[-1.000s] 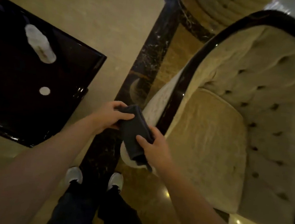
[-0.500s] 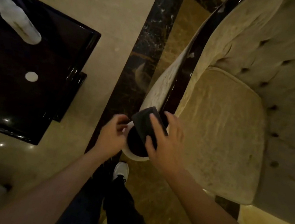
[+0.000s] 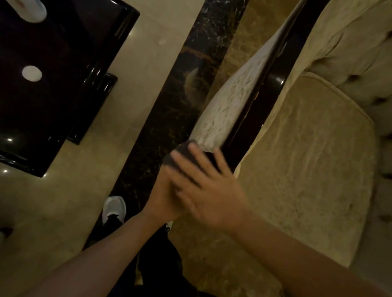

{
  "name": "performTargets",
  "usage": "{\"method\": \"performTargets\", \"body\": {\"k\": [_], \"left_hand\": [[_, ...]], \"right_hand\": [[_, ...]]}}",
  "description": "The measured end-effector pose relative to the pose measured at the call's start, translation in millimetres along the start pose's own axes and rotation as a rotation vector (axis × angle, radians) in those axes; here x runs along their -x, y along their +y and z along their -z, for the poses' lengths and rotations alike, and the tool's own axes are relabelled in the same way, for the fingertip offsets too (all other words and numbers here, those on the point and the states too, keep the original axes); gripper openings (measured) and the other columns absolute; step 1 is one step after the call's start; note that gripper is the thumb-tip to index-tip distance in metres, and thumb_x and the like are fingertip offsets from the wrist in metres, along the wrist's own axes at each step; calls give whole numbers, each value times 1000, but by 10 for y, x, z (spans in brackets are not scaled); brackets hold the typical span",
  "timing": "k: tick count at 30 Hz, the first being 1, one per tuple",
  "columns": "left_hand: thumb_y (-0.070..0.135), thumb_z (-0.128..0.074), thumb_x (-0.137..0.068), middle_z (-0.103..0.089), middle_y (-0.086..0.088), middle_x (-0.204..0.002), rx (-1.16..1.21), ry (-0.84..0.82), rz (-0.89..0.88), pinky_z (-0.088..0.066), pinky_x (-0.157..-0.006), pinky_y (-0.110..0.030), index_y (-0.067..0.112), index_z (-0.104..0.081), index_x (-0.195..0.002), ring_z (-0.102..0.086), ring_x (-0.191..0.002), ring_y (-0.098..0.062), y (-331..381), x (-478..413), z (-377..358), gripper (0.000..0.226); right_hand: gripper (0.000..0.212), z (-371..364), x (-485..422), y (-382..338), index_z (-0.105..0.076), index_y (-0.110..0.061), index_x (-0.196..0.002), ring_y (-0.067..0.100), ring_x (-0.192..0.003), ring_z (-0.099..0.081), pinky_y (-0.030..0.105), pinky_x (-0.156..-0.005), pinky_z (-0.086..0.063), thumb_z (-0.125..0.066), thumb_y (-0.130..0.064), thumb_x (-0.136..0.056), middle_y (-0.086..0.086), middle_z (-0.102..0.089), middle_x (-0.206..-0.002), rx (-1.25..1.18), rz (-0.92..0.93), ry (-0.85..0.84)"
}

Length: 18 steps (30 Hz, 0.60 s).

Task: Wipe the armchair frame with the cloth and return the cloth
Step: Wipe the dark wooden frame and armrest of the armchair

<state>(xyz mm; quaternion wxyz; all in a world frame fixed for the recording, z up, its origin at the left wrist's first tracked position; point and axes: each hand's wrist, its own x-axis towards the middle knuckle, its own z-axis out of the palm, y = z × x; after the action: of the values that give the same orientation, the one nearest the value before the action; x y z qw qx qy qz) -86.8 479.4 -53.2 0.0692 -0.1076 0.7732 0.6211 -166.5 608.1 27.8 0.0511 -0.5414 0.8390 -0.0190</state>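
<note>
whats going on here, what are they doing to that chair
A person is standing beside a cream tufted armchair and pressing a dark cloth against the front end of its glossy dark wooden frame. The right hand lies flat on the cloth; the left hand is tucked against it underneath. A black glossy table stands to the left.

Dim warm light w/ small ceiling-lamp glints on a glossy beige marble floor, cut by a dark veined marble band running top to bottom, w/ brown marble on its right. At left stands a low black lacquered table, very shiny, mirroring a long pale light & a round one, w/ a lower black part sticking out at its right edge. Bottom left corner: a blurred pale shape, can't tell what it is.
</note>
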Motion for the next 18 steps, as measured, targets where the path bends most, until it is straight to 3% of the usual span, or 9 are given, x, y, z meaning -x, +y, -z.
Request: {"method": "performTargets", "body": {"k": [1, 3, 5, 7, 10, 12, 13, 15, 18], "left_hand": [[26, -84, -74, -47, -8, -146, 16, 54, -34, -37, -114, -31, 6, -32, -148, -47, -133, -6, -21, -30, -12, 93], [38, -91, -63, -32, -3, -158, 25, 101, -66, -33, -118, -42, 21, -26, -151, -33, -146, -22, -17, -77, -12, 112], [42, -87, -69, -30, 2, -159, -36, 169, -90, -32, -118, -49, 31, -26, -150, -29, -148, -24, 26, -75, 13, 102], [45, -70, -85, -34, -2, -157, -33, 186, -115, -33, -117, -53, 35, -28, -149, -32, -146, -22, -21, -8, -33, 77], [40, -48, -96, -38, 20, -154, -112, 150, -18, -32, -120, -43, 35, -28, -149, -34, -143, -2, 55, 20, -37, 56], [25, -61, -89, -29, 30, -156, -108, 143, 30, -25, -121, -26, 28, -20, -153, -20, -144, 11, 90, 13, -22, 76], [18, -75, -80, -27, 19, -160, -120, 129, 26, -24, -121, -25, 22, -17, -155, -16, -145, 8, 75, 1, -24, 95], [28, -92, -62, -27, -2, -162, -92, 84, 25, -29, -121, -37, 11, -21, -154, -20, -150, -9, 106, -19, 37, 118], [55, -87, -55, -25, 2, -160, -84, 91, -23, -31, -119, -44, 13, -26, -151, -26, -149, -16, 256, 36, 114, 121]], "right_hand": [[52, 10, -11, 101, -32, -24, -156, 32, -154, -9, 58, -122, -5, -36, -37, -106, 5, -24, -165, 2, -51, 13], [51, -16, 43, 123, -30, -20, -157, 33, -154, -6, 61, -122, -9, -28, -35, -107, 6, -23, -166, -25, -232, 61], [52, -57, 123, -135, -29, -14, -156, 36, -154, -2, 62, -121, -14, -28, -32, -107, 12, -23, -165, -83, -481, 133], [55, -127, 156, -552, -23, -8, -155, 41, -153, 3, 60, -122, -10, -28, -33, -107, 19, -19, -164, -111, -632, 144], [52, -121, -58, -803, -23, -10, -155, 41, -152, -1, 60, -121, -11, -27, -32, -108, 14, -19, -164, -88, -533, 36], [51, -30, -309, -534, -31, -14, -155, 37, -153, -1, 59, -121, -10, -28, -34, -108, 7, -21, -166, -35, -383, -23], [51, 34, -407, -352, -37, -13, -153, 36, -154, -3, 58, -122, -7, -30, -35, -107, 7, -24, -165, -13, -350, -26], [51, 134, -486, -23, -49, -7, -145, 35, -153, -8, 56, -123, -5, -31, -34, -106, 9, -32, -162, -15, -403, 3], [48, 165, -282, 173, -54, -7, -142, 34, -154, -9, 58, -123, -6, -29, -30, -107, 9, -35, -161, -26, -463, 59]]}}
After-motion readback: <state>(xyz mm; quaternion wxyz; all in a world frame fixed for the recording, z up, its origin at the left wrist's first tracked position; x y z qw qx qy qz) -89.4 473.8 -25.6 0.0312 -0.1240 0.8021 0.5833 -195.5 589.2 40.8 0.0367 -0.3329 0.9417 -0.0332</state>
